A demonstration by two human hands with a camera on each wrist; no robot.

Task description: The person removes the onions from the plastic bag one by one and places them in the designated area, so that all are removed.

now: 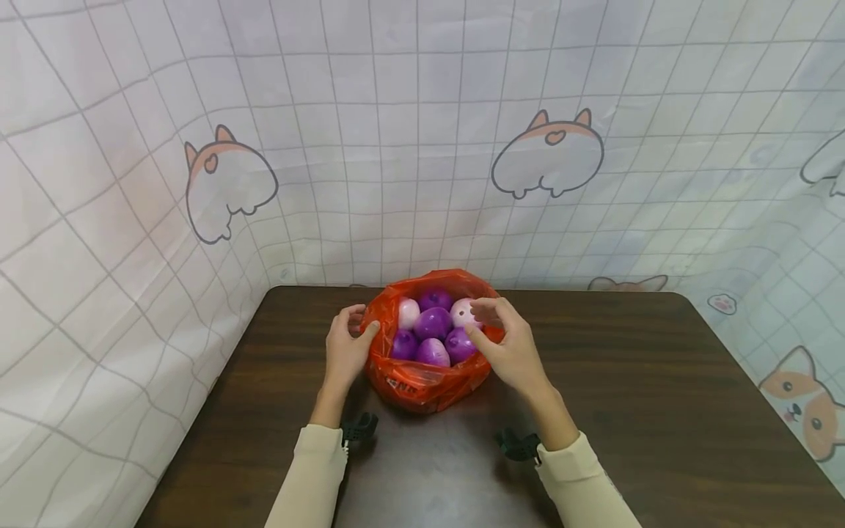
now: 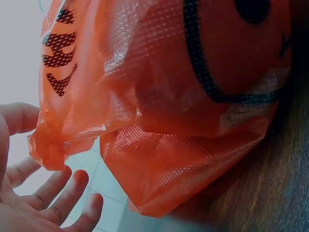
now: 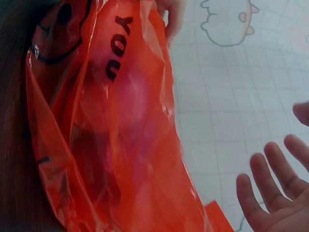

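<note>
An orange-red plastic bag (image 1: 422, 381) stands on the table with its mouth spread wide. Inside lie several onion-like round things (image 1: 433, 323), some deep purple, others pale pinkish white. My left hand (image 1: 348, 345) is at the bag's left rim, its thumb near the edge and its fingers loosely bent outside. In the left wrist view, those fingers (image 2: 53, 198) are spread beside a gathered corner of the bag (image 2: 50, 147); a firm grip does not show. Over the right rim, my right hand (image 1: 511, 345) has relaxed fingers, and the right wrist view shows them apart from the plastic.
The dark wood table (image 1: 614, 381) extends to both sides of the bag. A white grid-patterned cloth (image 1: 422, 147) with cartoon corgis hangs behind and at both sides. A dark strap-mounted device (image 1: 359, 427) sits at each wrist.
</note>
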